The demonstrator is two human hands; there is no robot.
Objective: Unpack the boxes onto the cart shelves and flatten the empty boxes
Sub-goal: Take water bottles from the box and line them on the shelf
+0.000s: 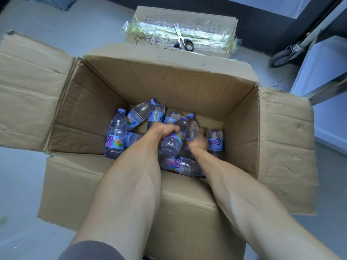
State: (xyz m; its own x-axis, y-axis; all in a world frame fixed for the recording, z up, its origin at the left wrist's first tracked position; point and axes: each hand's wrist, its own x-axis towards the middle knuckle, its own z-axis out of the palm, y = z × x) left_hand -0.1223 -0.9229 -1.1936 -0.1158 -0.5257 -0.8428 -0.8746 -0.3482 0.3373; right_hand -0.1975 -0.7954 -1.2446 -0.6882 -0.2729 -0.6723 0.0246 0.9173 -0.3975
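Note:
A large open cardboard box (187, 85) stands on the floor with its four flaps spread out. Several small water bottles with purple caps and colourful labels lie jumbled on its bottom. My left hand (164, 129) reaches deep inside and grips one bottle (172, 143) round its labelled middle. My right hand (198, 141) is beside it, its fingers curled round the body of another bottle (192, 128) with its cap pointing away. More bottles lie at the left (115, 136), at the right wall (216, 142) and under my forearms (181, 165).
Behind the box lies a flattened, taped cardboard box (206, 19) with black-handled scissors (183, 41) on it. A cart's caster wheel (281, 57), metal frame and shelf edge (324, 89) are at the right. Pale floor surrounds the box.

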